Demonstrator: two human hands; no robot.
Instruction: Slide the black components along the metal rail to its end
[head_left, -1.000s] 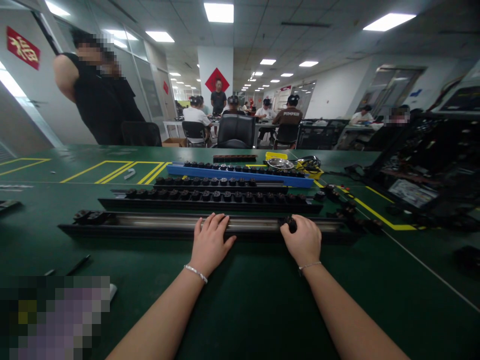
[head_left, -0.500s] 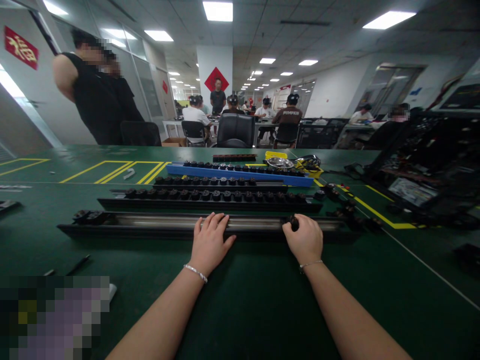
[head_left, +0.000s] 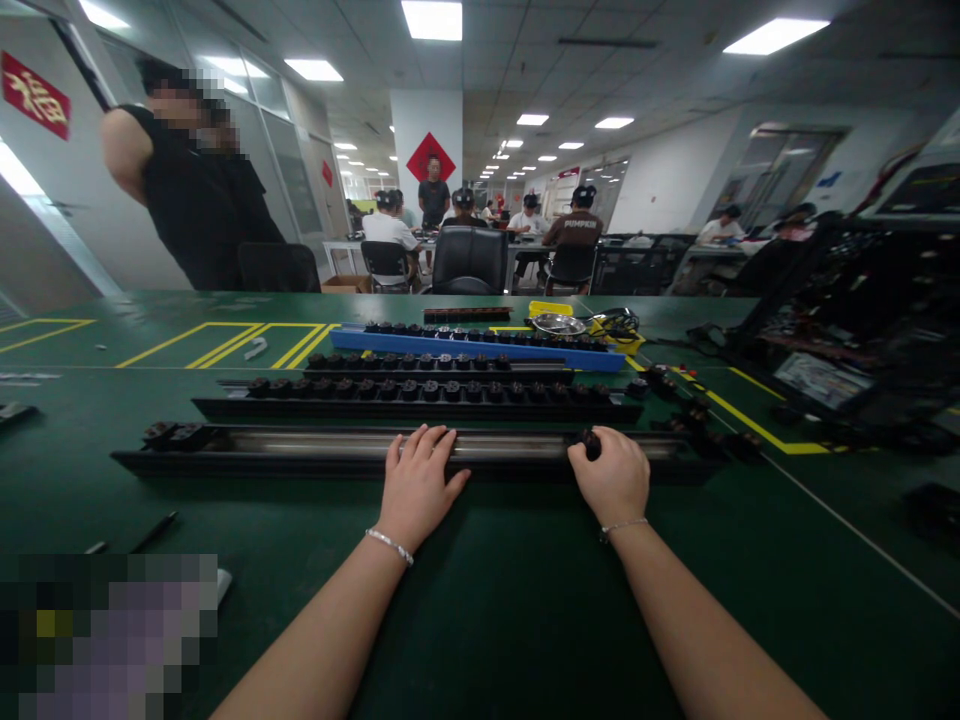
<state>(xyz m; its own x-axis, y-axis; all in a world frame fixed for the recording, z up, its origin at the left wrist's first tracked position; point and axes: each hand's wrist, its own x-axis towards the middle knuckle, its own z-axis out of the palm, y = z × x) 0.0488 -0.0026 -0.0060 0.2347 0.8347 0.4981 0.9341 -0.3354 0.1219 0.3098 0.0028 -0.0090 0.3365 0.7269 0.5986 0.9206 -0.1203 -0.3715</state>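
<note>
Black piece [head_left: 592,443], inside right grip [head_left: 615,475]

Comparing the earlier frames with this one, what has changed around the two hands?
The right hand has slid a little to the right along the long black rail with a shiny metal strip, its fingers holding the small dark part throughout. Nothing was newly grasped or let go. The left hand stayed spread on the rail; the long blue rail beyond stayed put.

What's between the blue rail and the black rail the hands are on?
Two more black rails carrying round black pieces, seen in the head view.
</note>
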